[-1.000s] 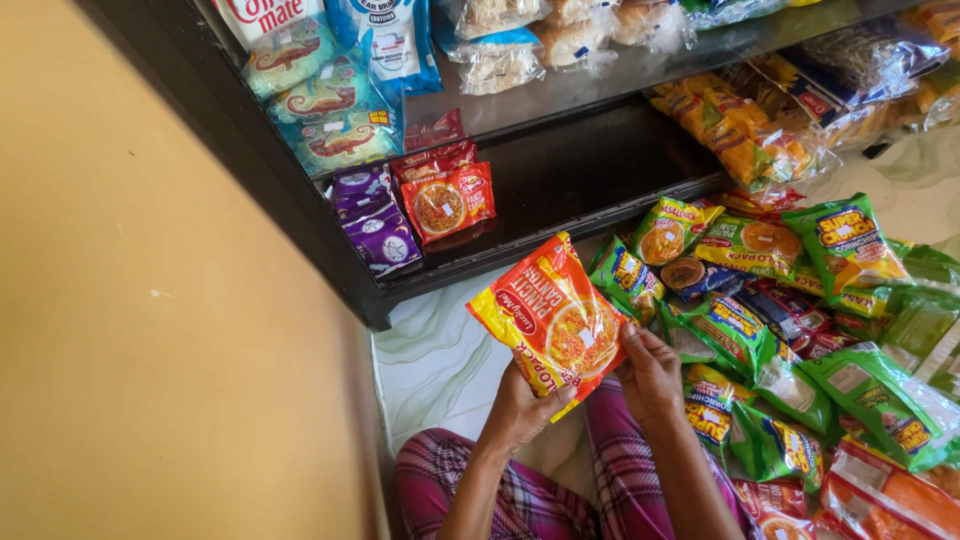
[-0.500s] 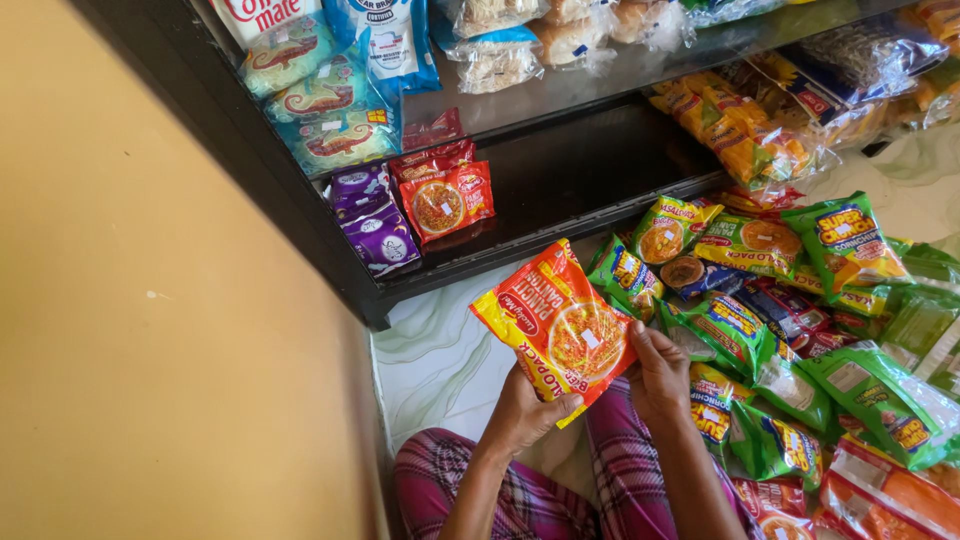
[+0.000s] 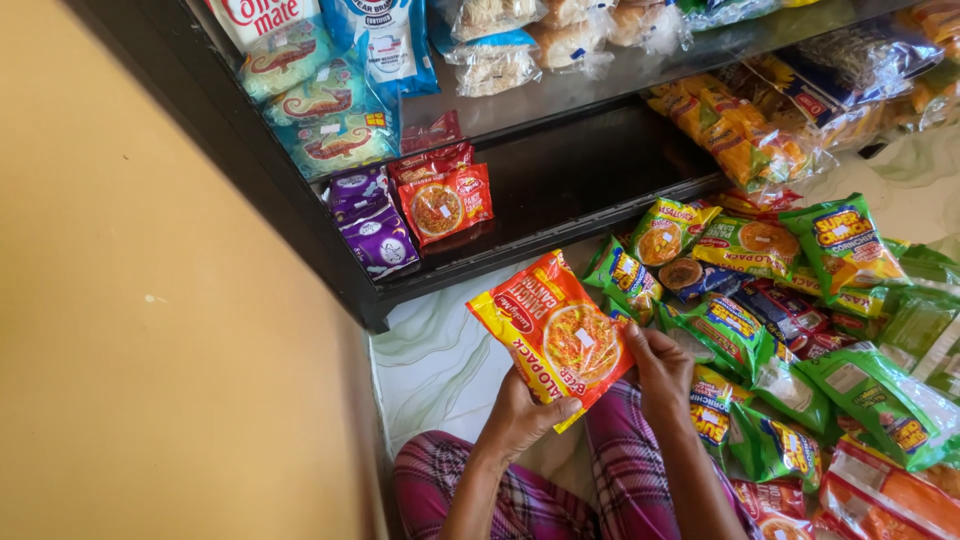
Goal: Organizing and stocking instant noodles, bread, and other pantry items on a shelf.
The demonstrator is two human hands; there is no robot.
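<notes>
Both hands, the left hand [image 3: 520, 415] and right hand [image 3: 660, 365], pinch the orange noodle packet [image 3: 555, 335] at centre frame; keeping it flat and level probably suits stacking beside the red packets [image 3: 445, 200] on the shelf [image 3: 560, 190].

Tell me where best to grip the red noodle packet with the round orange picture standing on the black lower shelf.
Probably by the top sealed edge of the red noodle packet, coming from the open front of the black lower shelf. It stands upright facing out, with purple packets pressed against one side and bare shelf on the other. Both the left hand and right hand are occupied holding an orange-and-red foil packet.
</notes>
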